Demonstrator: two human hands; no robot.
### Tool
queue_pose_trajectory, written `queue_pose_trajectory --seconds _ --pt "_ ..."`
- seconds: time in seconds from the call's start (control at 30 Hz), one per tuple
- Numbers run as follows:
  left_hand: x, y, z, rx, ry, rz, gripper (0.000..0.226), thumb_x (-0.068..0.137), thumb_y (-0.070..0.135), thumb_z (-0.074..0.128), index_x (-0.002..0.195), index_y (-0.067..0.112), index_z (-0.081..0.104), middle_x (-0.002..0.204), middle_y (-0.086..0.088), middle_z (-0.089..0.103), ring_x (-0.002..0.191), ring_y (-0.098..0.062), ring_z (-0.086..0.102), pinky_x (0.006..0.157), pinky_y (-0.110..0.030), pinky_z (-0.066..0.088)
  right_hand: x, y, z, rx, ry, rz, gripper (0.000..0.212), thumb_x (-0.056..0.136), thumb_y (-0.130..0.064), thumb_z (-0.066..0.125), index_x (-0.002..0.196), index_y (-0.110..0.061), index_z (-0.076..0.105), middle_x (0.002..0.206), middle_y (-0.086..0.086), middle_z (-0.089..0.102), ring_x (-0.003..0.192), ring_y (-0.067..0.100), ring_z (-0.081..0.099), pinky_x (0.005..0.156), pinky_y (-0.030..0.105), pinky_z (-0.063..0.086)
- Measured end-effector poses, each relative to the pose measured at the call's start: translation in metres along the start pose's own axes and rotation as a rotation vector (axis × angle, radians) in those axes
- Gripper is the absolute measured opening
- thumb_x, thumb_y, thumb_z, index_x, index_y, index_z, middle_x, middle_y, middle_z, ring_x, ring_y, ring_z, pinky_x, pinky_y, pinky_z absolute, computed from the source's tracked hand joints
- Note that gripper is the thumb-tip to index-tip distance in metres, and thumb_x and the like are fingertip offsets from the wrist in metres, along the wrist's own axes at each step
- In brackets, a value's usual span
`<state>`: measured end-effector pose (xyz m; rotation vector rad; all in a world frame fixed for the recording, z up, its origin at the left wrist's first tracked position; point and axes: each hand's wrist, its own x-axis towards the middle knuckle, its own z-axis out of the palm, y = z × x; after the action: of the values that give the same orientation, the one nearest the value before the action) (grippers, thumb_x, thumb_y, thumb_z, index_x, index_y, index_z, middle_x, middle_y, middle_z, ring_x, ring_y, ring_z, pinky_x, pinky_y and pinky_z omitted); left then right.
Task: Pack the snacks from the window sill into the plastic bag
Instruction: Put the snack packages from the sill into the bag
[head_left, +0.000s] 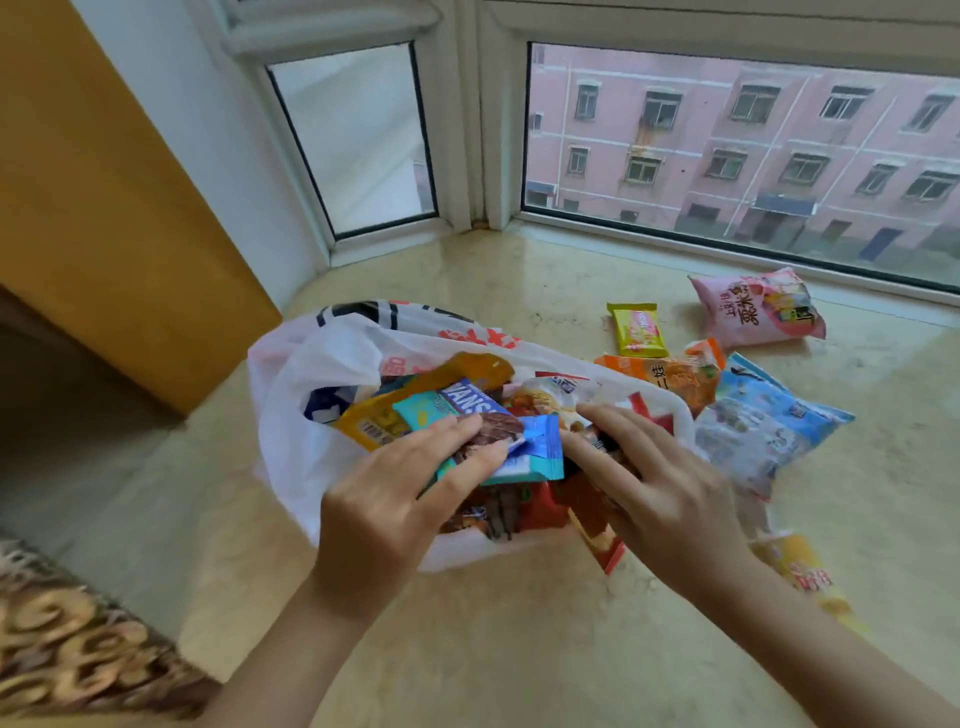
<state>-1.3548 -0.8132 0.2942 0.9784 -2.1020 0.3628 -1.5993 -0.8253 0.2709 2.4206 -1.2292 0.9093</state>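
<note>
the white plastic bag is lying open-mouthed on the marble window sill, already holding a heap of packets: an orange-yellow packet, red wrappers and more. the left hand is pressing a blue chocolate packet into the mouth, fingers fairly straight. the right hand is gripping a dark wrapper at the rim. a pink packet, a yellow-green packet and a light blue packet are sitting outside, on the sill.

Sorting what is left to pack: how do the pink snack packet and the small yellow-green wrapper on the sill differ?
The pink snack packet is clearly larger and puffier than the small yellow-green wrapper, which lies flat. The pink one sits nearer the window, the yellow-green one nearer the white plastic bag. Both lie loose on the sill, untouched by either hand.
</note>
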Motion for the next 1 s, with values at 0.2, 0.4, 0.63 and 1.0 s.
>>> queue_pose_trajectory --seconds 0.2,0.4,0.63,1.0 --pt "-0.031 -0.049 0.005 0.163 -0.068 0.043 0.032 0.089 0.014 0.069 0.118 0.024 0.066 0.113 -0.001 0.070 0.098 -0.015 0.066 0.061 -0.029 0.053 0.015 -0.027 0.054 -0.014 -0.099 -0.028 0.035 0.087 -0.010 0.062 0.121 -0.016 0.058 0.126 0.012 0.062 0.112 0.030 0.060 0.074 0.037 0.054" --pt "-0.054 -0.077 0.044 0.275 -0.199 -0.065 0.041 0.086 0.004 0.061 0.118 0.028 0.068 0.113 0.006 0.069 0.091 -0.015 0.066 0.053 -0.027 0.047 0.023 -0.021 0.094 -0.112 -0.228 -0.094 0.036 0.086 -0.008 0.050 0.120 -0.015 0.058 0.127 0.015 0.059 0.113 0.036 0.057 0.084 0.041 0.052" --pt "-0.071 -0.087 0.089 0.368 -0.403 -0.258 0.055 0.092 0.016 0.053 0.144 0.023 0.041 0.149 -0.002 0.043 0.132 -0.025 0.047 0.093 -0.052 0.045 0.044 0.004 0.112 -0.034 -0.531 -0.050 0.080 0.057 -0.008 0.081 0.129 -0.021 0.051 0.139 0.009 0.050 0.127 0.033 0.043 0.099 0.046 0.044" --pt "-0.070 -0.062 0.074 -0.231 -0.509 -0.266 0.052 0.097 0.031 0.048 0.146 0.017 0.038 0.150 0.005 0.040 0.143 -0.011 0.027 0.116 -0.037 0.025 0.062 -0.009 0.097 0.240 -0.655 0.047 0.087 0.079 -0.081 0.034 0.150 -0.042 0.003 0.160 -0.014 -0.002 0.147 0.013 -0.011 0.118 0.053 -0.002"
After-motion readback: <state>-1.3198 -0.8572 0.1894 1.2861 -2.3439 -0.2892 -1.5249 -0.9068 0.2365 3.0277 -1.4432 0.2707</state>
